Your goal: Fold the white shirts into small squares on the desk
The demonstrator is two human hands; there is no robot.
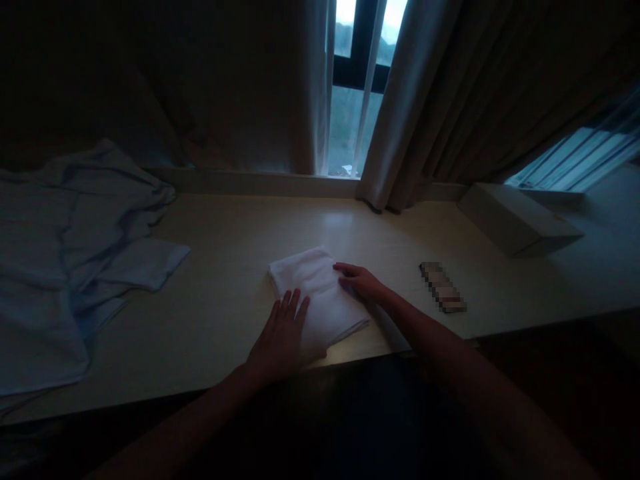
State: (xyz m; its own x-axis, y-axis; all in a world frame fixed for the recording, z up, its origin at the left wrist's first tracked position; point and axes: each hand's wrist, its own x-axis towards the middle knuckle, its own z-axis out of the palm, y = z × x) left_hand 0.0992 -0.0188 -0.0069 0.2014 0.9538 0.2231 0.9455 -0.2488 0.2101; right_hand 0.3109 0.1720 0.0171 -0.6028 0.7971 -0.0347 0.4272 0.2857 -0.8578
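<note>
A folded white cloth (325,300) lies on the pale tabletop (215,327), close to its front edge. My left hand (280,337) rests flat on the cloth's near left part, its fingers stretched out and slightly apart. At the right side of the cloth, my right hand (364,283) touches the top surface with its fingertips pointing left. Its finger and thumb are apart, with no cloth visibly pinched between them. The other fingers of that hand are partly hidden and dim.
Crumpled white clothing (45,267) covers the table's left end. To the right lies a pixelated flat object (443,288), possibly a phone. A pale box (520,220) stands at the back right. Dark curtains (415,100) hang behind, around a narrow window (347,120).
</note>
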